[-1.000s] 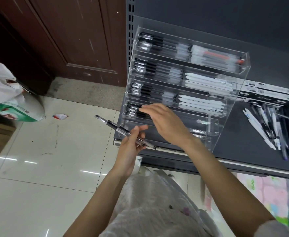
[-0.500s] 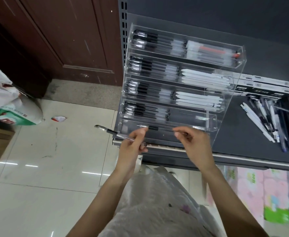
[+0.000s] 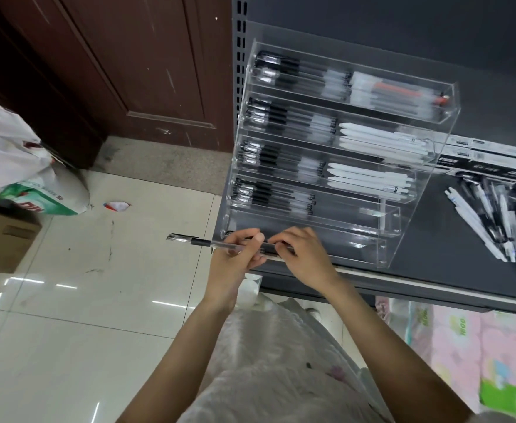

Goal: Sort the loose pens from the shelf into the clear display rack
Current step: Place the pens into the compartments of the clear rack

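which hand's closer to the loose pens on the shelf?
Right. The right hand is at the rack's front, left of the loose pens; the left hand is farther left.

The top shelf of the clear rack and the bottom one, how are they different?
The top tier is packed with pens along its whole width; the bottom tier looks nearly bare. The top tier holds a red-marked pen; none shows in the bottom tier. Both hands, left hand and right hand, hold a pen at the bottom tier; none are near the top tier. Both tiers are clear plastic.

Head-worn view, looking steeply down, close over shelf edge (image 3: 403, 277)
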A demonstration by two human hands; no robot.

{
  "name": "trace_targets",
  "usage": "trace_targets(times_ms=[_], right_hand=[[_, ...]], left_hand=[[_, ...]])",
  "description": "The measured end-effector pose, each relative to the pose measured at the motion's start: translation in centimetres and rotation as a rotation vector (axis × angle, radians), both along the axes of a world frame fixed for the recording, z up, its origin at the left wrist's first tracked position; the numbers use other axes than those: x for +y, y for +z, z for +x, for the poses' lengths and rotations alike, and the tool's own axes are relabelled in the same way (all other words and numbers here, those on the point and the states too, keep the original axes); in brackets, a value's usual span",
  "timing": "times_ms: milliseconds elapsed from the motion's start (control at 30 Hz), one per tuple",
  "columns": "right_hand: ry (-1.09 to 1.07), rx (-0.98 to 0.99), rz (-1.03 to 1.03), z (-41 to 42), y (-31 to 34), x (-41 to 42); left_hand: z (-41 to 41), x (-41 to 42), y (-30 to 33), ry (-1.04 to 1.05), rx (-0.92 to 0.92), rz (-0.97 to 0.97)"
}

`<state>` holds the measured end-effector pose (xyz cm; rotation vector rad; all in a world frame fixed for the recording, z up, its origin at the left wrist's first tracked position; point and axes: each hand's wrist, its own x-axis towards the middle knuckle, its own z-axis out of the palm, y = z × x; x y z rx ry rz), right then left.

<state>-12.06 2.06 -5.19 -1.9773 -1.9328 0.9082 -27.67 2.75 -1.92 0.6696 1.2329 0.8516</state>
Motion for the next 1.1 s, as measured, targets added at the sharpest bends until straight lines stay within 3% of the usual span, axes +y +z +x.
trace_targets(times_ms=[133,300,500,567,700,867,1100], right_hand=[[-0.066,0.09,0.044,-0.2,1.0,-0.4],[-0.258,0.52,0.064,0.0,4.7,-2.2],[-0.407,0.664,0.155,1.2,5.0,-3.1],[-0.439,0.635,0.176,1.8,4.8,-3.2],[-0.63,0.584,0.206,4.2,3.3,-3.8],[-0.578,0.305,0.184,5.8,1.3,-3.7],[-0.449,0.039,0.144,3.9,0.2,-1.4]], left_hand=[[0.4,0.3,0.0,0.001,-0.02,0.008],[2.1,0.8,0.4,0.007,-0.014,0.036],[4.6,0.9,1.3,-0.11,-0.053,0.059],[4.8,1.1,1.2,-0.207,0.001,0.065],[2.9,1.3,-0.2,-0.594,0.572,0.399],[-0.1,1.6,-1.6,-0.573,0.851,0.875],[-0.5,3.0,-3.3,-0.855,1.096,0.866]])
